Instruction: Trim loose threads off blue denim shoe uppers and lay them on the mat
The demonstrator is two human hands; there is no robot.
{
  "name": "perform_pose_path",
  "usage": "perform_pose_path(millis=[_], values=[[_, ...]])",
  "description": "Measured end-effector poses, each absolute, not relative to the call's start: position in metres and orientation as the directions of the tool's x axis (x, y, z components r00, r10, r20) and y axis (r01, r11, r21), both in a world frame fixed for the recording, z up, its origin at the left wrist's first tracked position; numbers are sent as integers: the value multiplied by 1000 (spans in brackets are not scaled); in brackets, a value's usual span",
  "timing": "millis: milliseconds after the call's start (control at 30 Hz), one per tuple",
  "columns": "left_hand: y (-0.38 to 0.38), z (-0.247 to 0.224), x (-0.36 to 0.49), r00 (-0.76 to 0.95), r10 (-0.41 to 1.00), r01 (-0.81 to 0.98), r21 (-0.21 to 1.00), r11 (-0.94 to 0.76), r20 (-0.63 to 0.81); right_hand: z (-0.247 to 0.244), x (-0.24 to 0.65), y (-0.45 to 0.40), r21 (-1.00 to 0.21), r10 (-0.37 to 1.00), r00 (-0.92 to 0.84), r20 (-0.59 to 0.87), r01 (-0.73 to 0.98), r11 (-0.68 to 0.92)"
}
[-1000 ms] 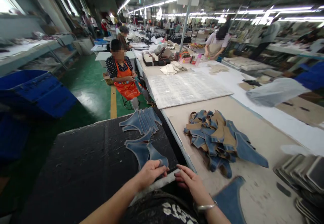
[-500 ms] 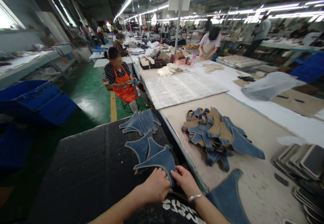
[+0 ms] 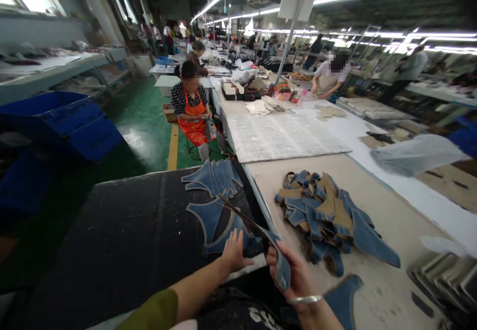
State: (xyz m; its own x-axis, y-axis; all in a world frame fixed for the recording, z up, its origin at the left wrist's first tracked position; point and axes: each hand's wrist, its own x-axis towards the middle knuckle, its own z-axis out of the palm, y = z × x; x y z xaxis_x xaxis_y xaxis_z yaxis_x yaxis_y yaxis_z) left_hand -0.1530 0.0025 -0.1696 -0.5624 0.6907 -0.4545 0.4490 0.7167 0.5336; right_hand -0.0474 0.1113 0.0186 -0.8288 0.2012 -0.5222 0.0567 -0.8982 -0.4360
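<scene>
A curved blue leather-like piece [image 3: 282,266] with a brown underside is in my right hand [image 3: 294,273], fingers wrapped round it; it is lifted and tilted edge-on. My left hand [image 3: 234,251] is open, fingers spread, over the near edge of the black board, touching or just above a flat blue piece [image 3: 219,238]. Another blue piece [image 3: 208,215] lies beside that one, and several overlapping blue pieces [image 3: 214,176] form a row farther back on the black board [image 3: 122,220].
To the right, a loose heap of blue and brown pieces [image 3: 316,210] lies on the beige table [image 3: 387,191]. A single blue piece [image 3: 345,297] and stacked dark panels [image 3: 447,275] are nearer. A person in an orange apron [image 3: 192,121] sits beyond the board; blue bins [image 3: 63,126] stand left.
My right hand has raised the top blue piece off the board and turned it edge-on. My left hand has let go of it and opened. The view has shifted slightly left.
</scene>
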Motion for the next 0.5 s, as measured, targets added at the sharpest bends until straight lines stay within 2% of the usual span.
perform_pose_path(millis=[167,267,333,433,500], values=[[41,-175,-163,-654,708,461,602,652,-267,53,-57,94,-470,164,-844,-510,114,-876],[49,-178,-176,-682,687,442,606,661,-252,65,-53,96,-404,20,-867,-498,212,-890],[49,-180,-190,-681,684,442,598,668,-260,70,-46,104,-326,-34,-875,-483,216,-920],[44,-180,-217,-683,680,456,571,683,-268,73,-35,116,-231,20,-883,-468,100,-968],[41,-177,-235,-688,670,457,550,699,-279,73,-27,122,-220,48,-872,-487,70,-973]])
